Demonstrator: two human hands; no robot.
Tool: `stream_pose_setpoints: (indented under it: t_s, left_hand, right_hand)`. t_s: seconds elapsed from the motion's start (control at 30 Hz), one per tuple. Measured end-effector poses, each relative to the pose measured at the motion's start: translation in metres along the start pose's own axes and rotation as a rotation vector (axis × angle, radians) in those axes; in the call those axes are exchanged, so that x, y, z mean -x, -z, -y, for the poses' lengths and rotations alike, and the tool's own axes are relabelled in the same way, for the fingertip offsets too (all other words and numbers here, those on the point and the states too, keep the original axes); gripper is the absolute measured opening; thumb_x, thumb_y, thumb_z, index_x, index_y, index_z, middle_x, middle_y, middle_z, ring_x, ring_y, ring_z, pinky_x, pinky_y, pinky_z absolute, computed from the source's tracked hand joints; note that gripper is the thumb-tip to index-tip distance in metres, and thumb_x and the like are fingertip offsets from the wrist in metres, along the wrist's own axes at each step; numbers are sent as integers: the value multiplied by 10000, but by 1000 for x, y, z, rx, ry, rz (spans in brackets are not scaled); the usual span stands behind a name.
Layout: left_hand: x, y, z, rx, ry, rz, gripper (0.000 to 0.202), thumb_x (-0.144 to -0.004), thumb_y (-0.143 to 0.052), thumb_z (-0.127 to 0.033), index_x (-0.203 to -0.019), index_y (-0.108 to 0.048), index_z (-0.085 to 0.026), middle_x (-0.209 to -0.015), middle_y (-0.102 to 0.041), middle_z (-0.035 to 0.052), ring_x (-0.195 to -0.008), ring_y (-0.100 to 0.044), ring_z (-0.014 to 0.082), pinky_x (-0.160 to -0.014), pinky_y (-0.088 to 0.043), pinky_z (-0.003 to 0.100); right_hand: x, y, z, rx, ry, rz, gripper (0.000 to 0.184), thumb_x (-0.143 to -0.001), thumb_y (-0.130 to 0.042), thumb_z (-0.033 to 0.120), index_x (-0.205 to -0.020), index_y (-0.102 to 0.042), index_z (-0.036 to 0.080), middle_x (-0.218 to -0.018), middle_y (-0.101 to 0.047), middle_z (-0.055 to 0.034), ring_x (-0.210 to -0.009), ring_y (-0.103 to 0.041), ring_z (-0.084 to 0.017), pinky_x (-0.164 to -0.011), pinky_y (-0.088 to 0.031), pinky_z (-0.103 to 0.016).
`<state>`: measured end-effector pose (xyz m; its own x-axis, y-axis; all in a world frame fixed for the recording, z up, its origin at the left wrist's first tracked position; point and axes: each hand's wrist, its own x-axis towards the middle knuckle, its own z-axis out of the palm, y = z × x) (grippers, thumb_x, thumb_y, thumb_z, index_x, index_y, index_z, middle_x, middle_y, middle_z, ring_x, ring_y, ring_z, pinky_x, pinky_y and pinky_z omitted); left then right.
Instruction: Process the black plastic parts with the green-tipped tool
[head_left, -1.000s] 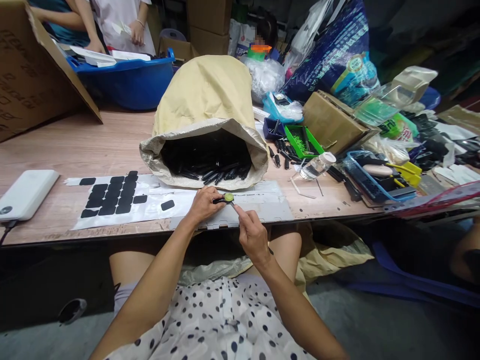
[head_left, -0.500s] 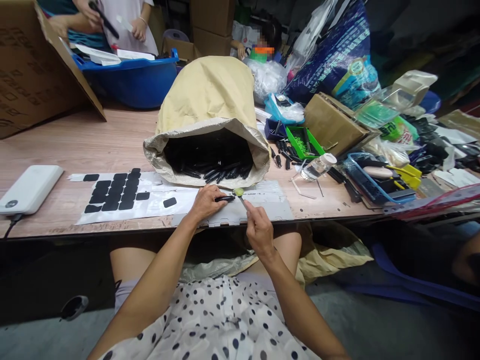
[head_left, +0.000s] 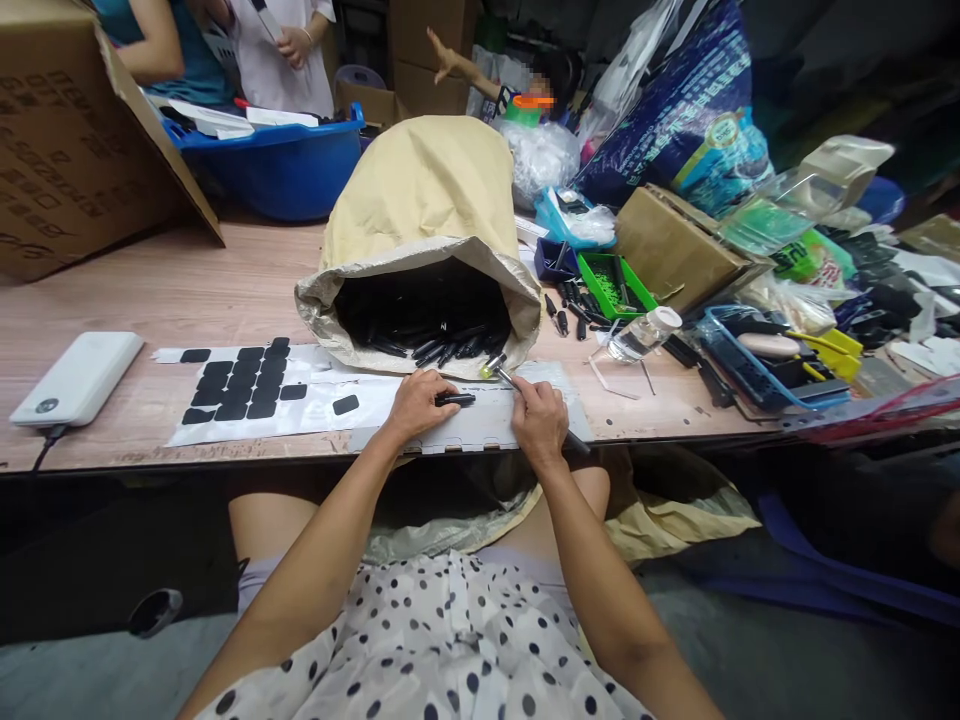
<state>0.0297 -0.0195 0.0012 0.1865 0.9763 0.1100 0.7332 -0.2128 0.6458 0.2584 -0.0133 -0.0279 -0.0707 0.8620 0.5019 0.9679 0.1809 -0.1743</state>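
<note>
My left hand (head_left: 420, 408) is closed on a slim black pen-shaped piece (head_left: 457, 399), its free end pointing right over a grey board (head_left: 480, 432). In my right hand (head_left: 541, 420) is a small hammer (head_left: 495, 367) with a metal head and a yellowish face. Its head is raised just up and right of the black piece, apart from it, and the dark handle end sticks out behind my fist. Directly beyond both hands lies an open paper sack (head_left: 427, 180) with many similar black pieces (head_left: 450, 345) in its mouth.
White sheets (head_left: 315, 412) with black rounded patches lie left, beside a white power bank (head_left: 79, 378). A blue basin (head_left: 277, 165) and cardboard box (head_left: 82, 150) stand behind. On the right are a green tray (head_left: 641, 300), a bottle (head_left: 646, 334) and a blue tool basket (head_left: 780, 402). People are beyond.
My right hand has moved right and turned, so the hammer's head and handle end now show, with the head shifted right. My left hand still holds the black piece. Beyond, a person's arm has stretched out.
</note>
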Motion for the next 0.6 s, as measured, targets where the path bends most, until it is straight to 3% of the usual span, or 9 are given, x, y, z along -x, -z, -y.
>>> stream_pose_setpoints:
  t_s: [0.2,0.3,0.4,0.5,0.6]
  left_hand:
    - [-1,2,2,-13,-39,18,160,-811,-707,-285,-956,-767,-254,-904,-682,30,-958,-579,249,-893,-450,394]
    - [6,5,-4,-1,-170,-10,146,-850,-672,-263,-979,-732,-229,-963,-706,48,-980,-587,250,-909,-449,398]
    - [29,4,-21,45,-356,35,172,-905,-614,-262,-1052,-696,-223,-995,-726,55,-964,-612,235,-906,-455,383]
    - [64,-12,-36,112,-501,192,193,-934,-596,-288,-1101,-681,-243,-954,-742,32,-887,-650,203,-853,-475,335]
    - [95,-48,-27,115,-410,323,136,-915,-613,-271,-1023,-695,-256,-872,-744,6,-808,-680,185,-762,-490,291]
  right_hand:
    - [1,-3,1,-22,-23,0,325,-934,-514,189,-1170,-729,251,-917,-575,-70,-876,-456,-231,-764,-350,-333]
    - [0,-3,1,-33,-24,-1,321,-934,-508,188,-1159,-730,249,-917,-574,-70,-876,-456,-232,-770,-354,-336]
    - [0,-3,1,-32,-24,6,320,-931,-509,184,-1156,-727,249,-921,-572,-72,-879,-455,-234,-769,-352,-337]
    - [0,-3,1,-24,-30,11,316,-932,-511,189,-1158,-724,244,-922,-572,-74,-878,-454,-234,-767,-347,-338]
    - [0,-4,2,-20,-32,5,313,-931,-508,192,-1152,-724,244,-914,-571,-71,-870,-451,-232,-767,-345,-335]
